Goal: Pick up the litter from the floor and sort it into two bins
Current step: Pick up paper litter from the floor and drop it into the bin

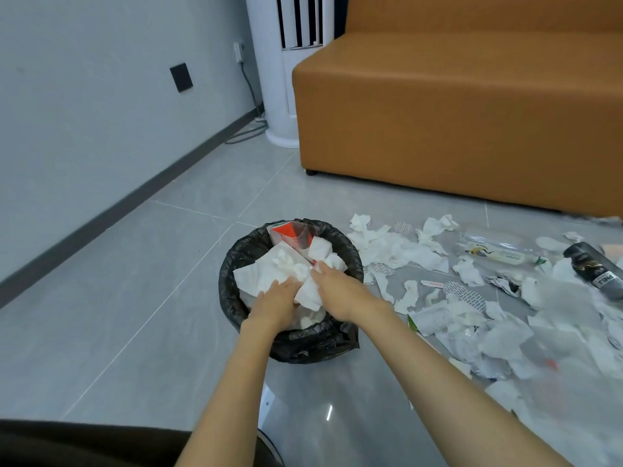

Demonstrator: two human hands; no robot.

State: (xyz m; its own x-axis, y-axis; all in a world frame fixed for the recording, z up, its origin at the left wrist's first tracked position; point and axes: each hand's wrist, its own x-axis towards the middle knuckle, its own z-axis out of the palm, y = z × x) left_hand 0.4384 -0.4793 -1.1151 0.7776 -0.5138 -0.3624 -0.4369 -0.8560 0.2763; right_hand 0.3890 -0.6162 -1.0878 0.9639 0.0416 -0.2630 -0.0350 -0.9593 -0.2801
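We're pressing left hand & right hand, fingers flat, unclenched, onto crumpled tissues in black-lined bin; more litter is lying on floor at right.

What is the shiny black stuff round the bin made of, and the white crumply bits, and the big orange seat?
The bin liner looks like thin glossy plastic: it wrinkles and catches light. The white bits seem soft paper tissue, matte and crumpled. The orange seat looks like smooth leather or imitation; which, I cannot tell.
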